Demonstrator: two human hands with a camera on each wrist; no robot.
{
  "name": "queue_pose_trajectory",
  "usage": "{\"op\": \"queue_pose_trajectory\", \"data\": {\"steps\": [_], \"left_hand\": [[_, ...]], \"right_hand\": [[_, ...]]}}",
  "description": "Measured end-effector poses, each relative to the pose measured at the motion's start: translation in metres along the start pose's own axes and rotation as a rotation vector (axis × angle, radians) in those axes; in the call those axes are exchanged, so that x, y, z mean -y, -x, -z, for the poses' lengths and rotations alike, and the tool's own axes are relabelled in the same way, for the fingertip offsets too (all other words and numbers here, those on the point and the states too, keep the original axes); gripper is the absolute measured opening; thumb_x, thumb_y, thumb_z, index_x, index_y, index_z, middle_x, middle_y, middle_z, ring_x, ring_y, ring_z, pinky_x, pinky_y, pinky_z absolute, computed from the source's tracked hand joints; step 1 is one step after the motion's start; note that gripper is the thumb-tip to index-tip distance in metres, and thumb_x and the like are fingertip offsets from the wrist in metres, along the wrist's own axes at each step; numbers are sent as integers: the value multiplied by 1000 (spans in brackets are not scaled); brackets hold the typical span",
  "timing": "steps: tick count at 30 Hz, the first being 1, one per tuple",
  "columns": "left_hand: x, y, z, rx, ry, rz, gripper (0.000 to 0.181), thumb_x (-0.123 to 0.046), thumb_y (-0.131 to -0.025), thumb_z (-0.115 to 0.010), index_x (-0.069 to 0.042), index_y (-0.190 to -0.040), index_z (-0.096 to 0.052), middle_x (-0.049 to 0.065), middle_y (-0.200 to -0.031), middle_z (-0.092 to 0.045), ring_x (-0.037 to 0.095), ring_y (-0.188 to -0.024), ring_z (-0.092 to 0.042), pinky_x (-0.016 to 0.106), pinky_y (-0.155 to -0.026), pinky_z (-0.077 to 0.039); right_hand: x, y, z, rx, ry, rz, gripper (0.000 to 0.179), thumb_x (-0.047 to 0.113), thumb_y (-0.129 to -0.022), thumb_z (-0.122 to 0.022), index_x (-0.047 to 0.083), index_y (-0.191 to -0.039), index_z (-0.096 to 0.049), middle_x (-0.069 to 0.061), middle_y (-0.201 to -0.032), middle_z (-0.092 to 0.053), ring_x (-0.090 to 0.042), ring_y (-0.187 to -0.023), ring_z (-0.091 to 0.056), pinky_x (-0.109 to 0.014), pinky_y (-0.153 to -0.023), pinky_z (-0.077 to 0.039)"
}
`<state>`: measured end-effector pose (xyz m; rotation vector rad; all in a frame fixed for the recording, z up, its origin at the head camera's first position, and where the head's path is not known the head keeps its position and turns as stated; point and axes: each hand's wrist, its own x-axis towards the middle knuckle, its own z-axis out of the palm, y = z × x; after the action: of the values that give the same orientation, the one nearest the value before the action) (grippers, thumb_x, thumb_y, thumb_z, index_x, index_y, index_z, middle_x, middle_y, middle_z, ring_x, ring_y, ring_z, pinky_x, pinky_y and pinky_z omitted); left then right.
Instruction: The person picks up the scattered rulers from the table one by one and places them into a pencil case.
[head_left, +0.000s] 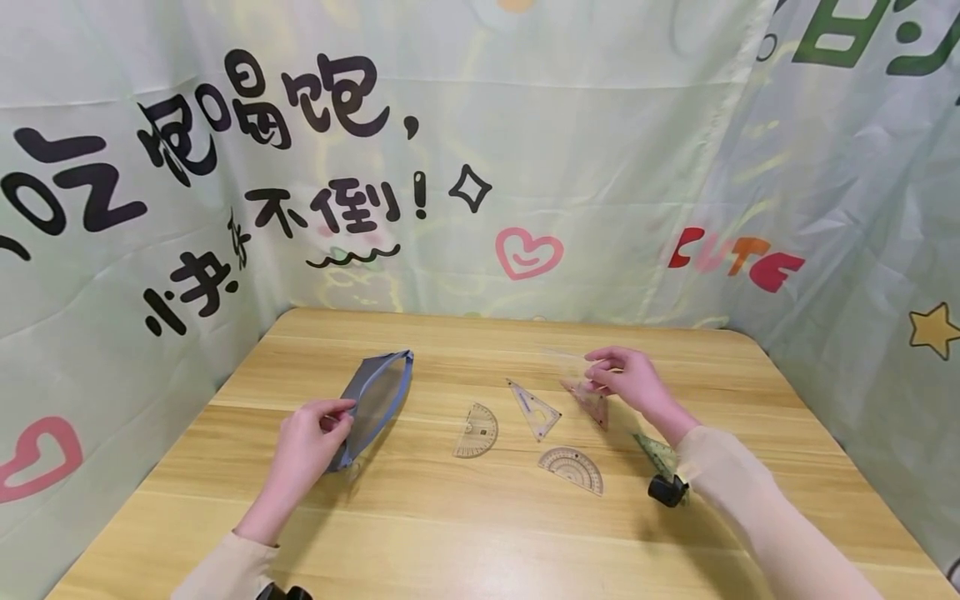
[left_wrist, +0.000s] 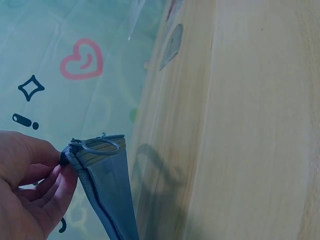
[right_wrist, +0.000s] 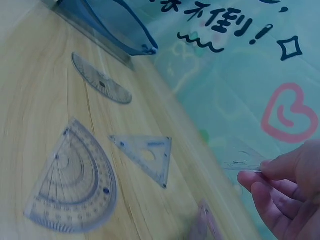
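Note:
My left hand (head_left: 306, 437) pinches the near side of a blue mesh zip pouch (head_left: 367, 408), whose mouth gapes open toward the right. In the left wrist view, thumb and fingers grip the pouch's corner (left_wrist: 95, 157) beside a ring-shaped pull. Over the far right of the table, my right hand (head_left: 628, 382) pinches a clear set square (right_wrist: 246, 157) by one edge, raised above the wood. Below that hand lies a pinkish set square (head_left: 594, 407). A clear set square (head_left: 542, 423) lies to its left, near a small protractor (head_left: 483, 432) and a larger protractor (head_left: 573, 468).
A green set square (head_left: 654, 452) lies under my right forearm, partly hidden by the sleeve and a black wrist camera (head_left: 666, 490). Printed cloth (head_left: 600, 167) hangs behind and along both sides of the wooden table (head_left: 450, 533).

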<state>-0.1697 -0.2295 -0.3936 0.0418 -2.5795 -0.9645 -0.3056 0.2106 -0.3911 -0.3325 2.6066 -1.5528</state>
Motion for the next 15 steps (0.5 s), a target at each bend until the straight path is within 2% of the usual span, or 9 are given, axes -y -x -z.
{"op": "queue_pose_trajectory", "data": {"steps": [5, 10, 15], "left_hand": [[0, 0, -1, -9, -5, -13, 19, 1, -86, -66, 2, -103, -75, 16, -90, -72, 17, -73, -65, 14, -56, -50], [-2, 0, -1, -12, -5, -19, 19, 1, -86, -67, 2, -103, -75, 15, -89, -72, 17, -73, -65, 14, -57, -50], [-3, 0, -1, -17, -2, -21, 19, 1, -85, -67, 3, -103, -75, 17, -90, -72, 18, -73, -66, 15, -58, -51]], "right_hand": [[6, -6, -11, 8, -28, -8, 37, 8, -96, -63, -6, -129, -56, -24, -107, -67, -17, -81, -73, -42, -83, -64], [14, -8, -25, 21, -50, -2, 33, 5, -95, -63, -8, -125, -58, -23, -103, -69, -13, -77, -72, -34, -76, -65], [22, -9, -37, 53, -56, 14, 33, 3, -94, -63, -9, -124, -58, -21, -99, -70, -11, -74, -71, -35, -75, -65]]}}
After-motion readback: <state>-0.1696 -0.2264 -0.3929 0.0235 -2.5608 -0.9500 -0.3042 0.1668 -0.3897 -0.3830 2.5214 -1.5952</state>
